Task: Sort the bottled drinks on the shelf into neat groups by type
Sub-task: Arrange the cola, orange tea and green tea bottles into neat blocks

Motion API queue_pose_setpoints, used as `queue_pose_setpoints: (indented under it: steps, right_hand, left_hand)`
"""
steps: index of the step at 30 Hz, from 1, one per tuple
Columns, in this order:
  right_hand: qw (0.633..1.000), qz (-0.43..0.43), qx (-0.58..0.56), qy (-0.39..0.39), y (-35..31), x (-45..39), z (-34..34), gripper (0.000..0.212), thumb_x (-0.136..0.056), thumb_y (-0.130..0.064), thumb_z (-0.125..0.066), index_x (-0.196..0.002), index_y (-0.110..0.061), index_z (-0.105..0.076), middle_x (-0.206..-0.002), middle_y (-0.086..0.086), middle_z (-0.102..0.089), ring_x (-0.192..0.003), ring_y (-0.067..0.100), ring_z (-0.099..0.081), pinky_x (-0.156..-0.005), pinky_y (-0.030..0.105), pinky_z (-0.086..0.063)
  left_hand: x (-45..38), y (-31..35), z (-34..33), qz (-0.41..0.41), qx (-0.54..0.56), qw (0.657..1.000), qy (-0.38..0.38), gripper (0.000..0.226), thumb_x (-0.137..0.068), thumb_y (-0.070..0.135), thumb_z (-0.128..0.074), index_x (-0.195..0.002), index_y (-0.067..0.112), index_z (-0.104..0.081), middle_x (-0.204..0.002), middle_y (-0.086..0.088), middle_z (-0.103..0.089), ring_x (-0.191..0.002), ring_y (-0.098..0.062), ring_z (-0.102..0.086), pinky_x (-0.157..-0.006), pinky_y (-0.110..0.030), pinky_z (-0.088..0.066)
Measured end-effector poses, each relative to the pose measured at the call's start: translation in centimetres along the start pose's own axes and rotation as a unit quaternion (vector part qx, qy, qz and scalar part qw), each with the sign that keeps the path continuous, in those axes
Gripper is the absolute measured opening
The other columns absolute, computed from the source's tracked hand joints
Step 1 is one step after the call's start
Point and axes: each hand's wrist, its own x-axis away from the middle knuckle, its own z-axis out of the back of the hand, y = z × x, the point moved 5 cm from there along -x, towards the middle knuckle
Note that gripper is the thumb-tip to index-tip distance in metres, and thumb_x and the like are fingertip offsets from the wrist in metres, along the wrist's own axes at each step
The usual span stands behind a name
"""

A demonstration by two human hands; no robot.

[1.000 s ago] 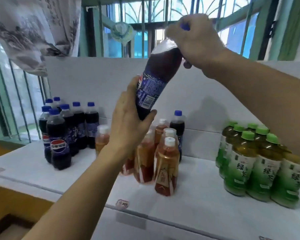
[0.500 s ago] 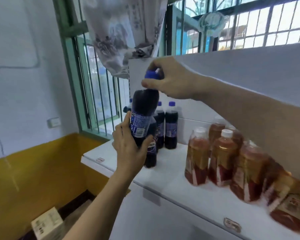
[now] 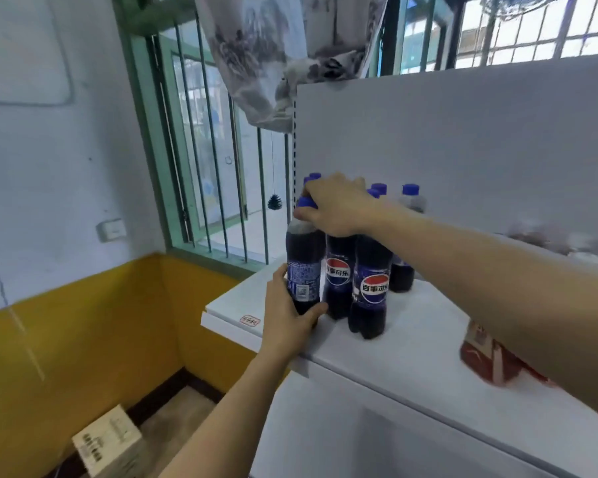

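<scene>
Blurred tea bottles (image 3: 490, 360) sit half hidden behind the right forearm (image 3: 497, 270).

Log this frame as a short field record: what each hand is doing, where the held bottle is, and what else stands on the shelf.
left hand: grips the lower body of the cola bottle
right hand: grips that bottle's blue cap
held bottle: upright at the left front of the cola group, base hidden by the left hand
shelf: white, with cola bottles at its left end
tea bottles: right of the cola, blurred, partly behind the right forearm
</scene>
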Motion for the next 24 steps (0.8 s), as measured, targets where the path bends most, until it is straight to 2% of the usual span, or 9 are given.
queue_pose_setpoints:
  steps: [4, 7, 9, 11, 14, 17, 19, 21, 24]
  right_hand:
    - [1.000, -0.005, -0.001, 0.007, -0.1, -1.5, -0.9, 0.035, -0.099, -0.052, -0.052, -0.112, -0.021, -0.060, -0.101, -0.001, -0.058, -0.099, 0.023, -0.049, -0.096, 0.047, -0.033]
    - [1.000, -0.017, -0.004, 0.002, 0.4, -1.9, -1.0, 0.037, -0.097, -0.054, -0.053, -0.113, -0.021, -0.060, -0.103, 0.000, -0.060, -0.102, 0.025, -0.056, -0.095, 0.047, -0.036]
    - [1.000, -0.017, -0.010, -0.008, 0.9, -1.6, -0.6, 0.044, -0.098, -0.058, -0.051, -0.122, -0.022, -0.058, -0.108, -0.002, -0.060, -0.106, 0.023, -0.056, -0.099, 0.049, -0.036]
    - [0.999, -0.012, -0.029, 0.004, 1.5, -0.9, 0.7, 0.051, -0.099, -0.061, -0.045, -0.134, -0.026, -0.052, -0.110, -0.004, -0.059, -0.108, 0.022, -0.053, -0.105, 0.052, -0.036]
    - [0.998, -0.003, -0.038, 0.057, 3.8, 1.0, 3.7, 0.048, -0.100, -0.061, -0.040, -0.136, -0.029, -0.049, -0.103, -0.010, -0.057, -0.105, 0.021, -0.054, -0.101, 0.053, -0.042]
    - [0.997, -0.011, -0.009, 0.077, 8.0, 4.1, 6.8, 0.042, -0.102, -0.052, -0.046, -0.132, -0.023, -0.054, -0.103, -0.004, -0.062, -0.098, 0.019, -0.052, -0.093, 0.042, -0.044]
    - [0.996, -0.046, 0.025, 0.065, 12.3, 6.9, 8.7, 0.038, -0.102, -0.044, -0.052, -0.130, -0.018, -0.057, -0.106, 0.001, -0.063, -0.096, 0.019, -0.052, -0.086, 0.034, -0.040]
    - [0.992, -0.100, 0.072, 0.038, 17.8, 10.2, 10.4, 0.036, -0.101, -0.040, -0.055, -0.128, -0.018, -0.059, -0.113, 0.005, -0.064, -0.097, 0.021, -0.053, -0.084, 0.033, -0.039]
    - [0.972, -0.201, 0.122, -0.005, 26.8, 15.7, 12.7, 0.035, -0.101, -0.038, -0.057, -0.129, -0.018, -0.059, -0.124, 0.010, -0.063, -0.102, 0.025, -0.054, -0.090, 0.038, -0.043]
  left_hand:
    - [-1.1, -0.8, -0.7, 0.021, 0.006, 1.000, 0.017, 0.095, -0.075, 0.026, -0.089, -0.150, 0.029, -0.031, -0.147, 0.003, -0.047, -0.136, -0.017, -0.046, -0.109, -0.033, -0.040]
    - [-1.1, -1.0, -0.7, 0.033, 0.000, 0.999, 0.008, 0.098, -0.075, 0.027, -0.090, -0.152, 0.030, -0.029, -0.148, 0.002, -0.046, -0.137, -0.020, -0.046, -0.111, -0.038, -0.041]
    - [-0.7, -0.5, 0.0, 0.023, -0.031, 0.999, 0.012, 0.099, -0.077, 0.035, -0.087, -0.155, 0.030, -0.025, -0.150, 0.000, -0.042, -0.138, -0.021, -0.044, -0.113, -0.043, -0.043]
    - [-0.2, 1.6, 1.7, -0.036, -0.064, 0.995, 0.064, 0.085, -0.087, 0.044, -0.076, -0.154, 0.026, -0.028, -0.149, -0.003, -0.042, -0.136, -0.019, -0.043, -0.111, -0.042, -0.044]
    - [0.4, 8.0, 3.7, -0.201, -0.062, 0.970, 0.124, 0.048, -0.094, 0.041, -0.055, -0.137, 0.018, -0.049, -0.133, -0.002, -0.051, -0.122, -0.014, -0.047, -0.103, -0.028, -0.041]
    - [0.4, 14.4, 1.9, -0.280, -0.061, 0.956, 0.061, 0.036, -0.093, 0.038, -0.048, -0.121, 0.017, -0.058, -0.121, 0.001, -0.054, -0.111, -0.011, -0.048, -0.095, -0.029, -0.044]
    - [0.9, 17.6, -1.0, -0.321, -0.097, 0.942, 0.001, 0.033, -0.092, 0.039, -0.046, -0.114, 0.019, -0.061, -0.114, 0.004, -0.056, -0.106, -0.012, -0.049, -0.094, -0.032, -0.044]
    - [1.9, 20.2, -4.4, -0.355, -0.135, 0.923, -0.059, 0.032, -0.092, 0.040, -0.046, -0.110, 0.020, -0.064, -0.111, 0.006, -0.056, -0.106, -0.014, -0.050, -0.096, -0.038, -0.046]
    - [3.4, 23.3, -9.4, -0.381, -0.199, 0.892, -0.141, 0.032, -0.094, 0.044, -0.047, -0.114, 0.026, -0.065, -0.118, 0.007, -0.059, -0.116, -0.014, -0.049, -0.103, -0.042, -0.045]
